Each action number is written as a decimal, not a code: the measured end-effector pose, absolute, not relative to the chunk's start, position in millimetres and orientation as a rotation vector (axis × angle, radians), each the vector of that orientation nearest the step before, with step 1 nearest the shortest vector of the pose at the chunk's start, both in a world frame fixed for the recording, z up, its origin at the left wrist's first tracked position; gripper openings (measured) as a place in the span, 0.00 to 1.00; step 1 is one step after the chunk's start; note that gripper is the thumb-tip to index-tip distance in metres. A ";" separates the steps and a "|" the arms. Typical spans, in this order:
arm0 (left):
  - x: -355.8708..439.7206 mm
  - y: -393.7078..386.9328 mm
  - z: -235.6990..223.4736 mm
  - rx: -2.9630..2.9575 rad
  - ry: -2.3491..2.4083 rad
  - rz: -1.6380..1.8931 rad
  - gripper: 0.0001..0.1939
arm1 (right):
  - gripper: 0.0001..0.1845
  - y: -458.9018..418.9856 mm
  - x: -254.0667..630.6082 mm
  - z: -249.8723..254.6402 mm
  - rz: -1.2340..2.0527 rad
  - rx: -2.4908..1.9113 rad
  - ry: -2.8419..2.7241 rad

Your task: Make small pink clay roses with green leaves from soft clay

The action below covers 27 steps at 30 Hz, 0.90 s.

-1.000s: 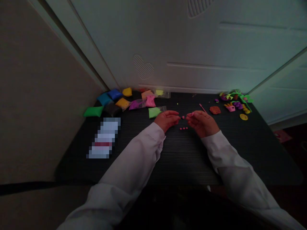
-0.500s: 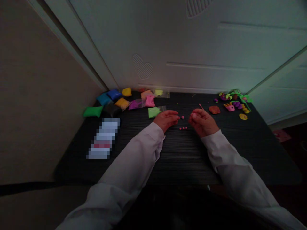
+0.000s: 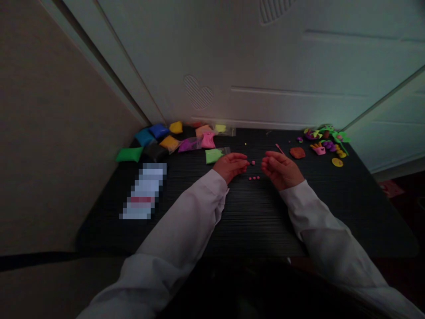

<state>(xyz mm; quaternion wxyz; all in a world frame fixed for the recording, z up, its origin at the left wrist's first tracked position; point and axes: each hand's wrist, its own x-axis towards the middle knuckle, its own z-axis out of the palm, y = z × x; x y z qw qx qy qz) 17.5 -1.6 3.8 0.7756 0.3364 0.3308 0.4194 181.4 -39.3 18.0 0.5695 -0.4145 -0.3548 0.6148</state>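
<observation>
Over the middle of the dark table, my left hand (image 3: 231,166) has its fingers pressed together. A tiny bit of pink clay (image 3: 248,164) shows at its fingertips. Facing it across a small gap is my right hand (image 3: 280,169), thumb bent against curled fingers; whatever lies between them is hidden. A pink clay lump (image 3: 253,162) rests between the two hands. Nearer to me, three small pink clay balls (image 3: 254,178) lie in a row. Behind the right hand is a thin pink stick-like tool (image 3: 279,148), beside a flat reddish-orange clay piece (image 3: 297,153).
Bags of coloured clay, among them green (image 3: 129,154), pink (image 3: 208,140) and light green (image 3: 213,155), line the back left. A blurred-out pale rectangle (image 3: 144,190) lies at left. Finished-looking clay figures (image 3: 327,141) crowd the back right. A white panelled door (image 3: 252,66) rises behind the table (image 3: 252,226).
The pink clay that showed at my right fingertips is out of sight now, as the thumb and fingers have shifted slightly. My left hand has stayed in place.
</observation>
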 end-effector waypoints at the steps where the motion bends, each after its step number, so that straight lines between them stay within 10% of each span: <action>1: 17.5 -1.7 4.0 0.727 0.720 0.907 0.12 | 0.13 -39.4 181.5 17.7 1.428 -0.969 -0.837; 27: 15.7 1.2 2.0 0.703 0.750 0.883 0.06 | 0.09 -37.8 186.9 21.9 1.415 -0.948 -0.775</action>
